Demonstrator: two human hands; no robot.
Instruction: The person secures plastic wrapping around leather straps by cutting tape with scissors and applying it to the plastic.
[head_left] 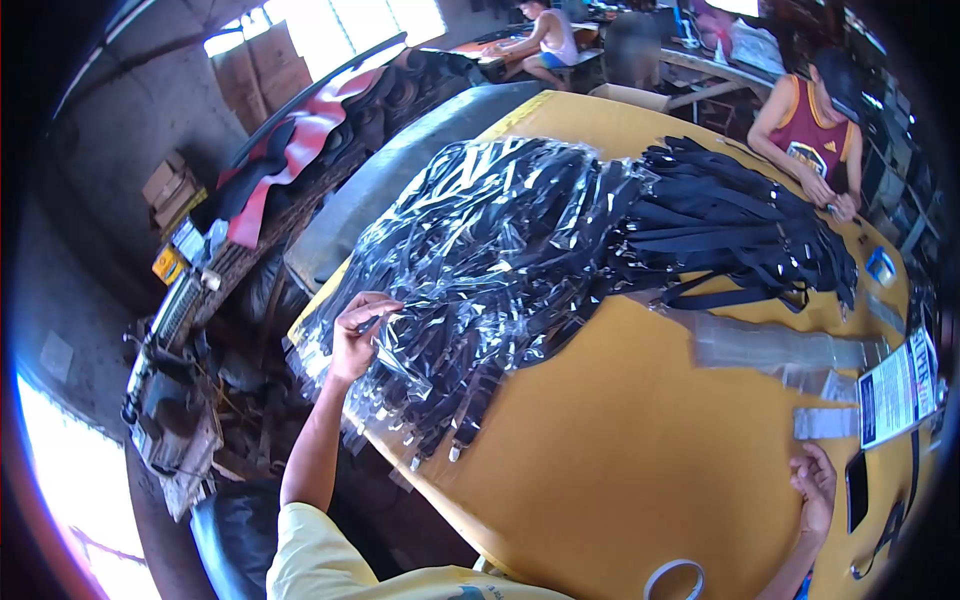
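Observation:
My left hand (358, 338) is closed in a pinch at the left side of a large heap of black straps in clear plastic sleeves (480, 250). A shiny plastic-wrapped strap (400, 355) hangs at its fingertips. Metal ends show on a few straps at the heap's near edge. At the right, my right hand (815, 488) is over the yellow tabletop (620, 430), its fingers loosely bent and apart, with nothing visible in them. Just beyond it lie flat clear plastic sleeves (826, 422). A black phone (857, 492) lies beside that hand.
Unwrapped black straps (730, 225) are piled behind the sleeves. A printed sheet (897, 393) and a roll of tape (880, 268) lie at the right; a white ring (675, 580) is at the near edge. One person (812, 140) works across the table, another (552, 45) sits farther back.

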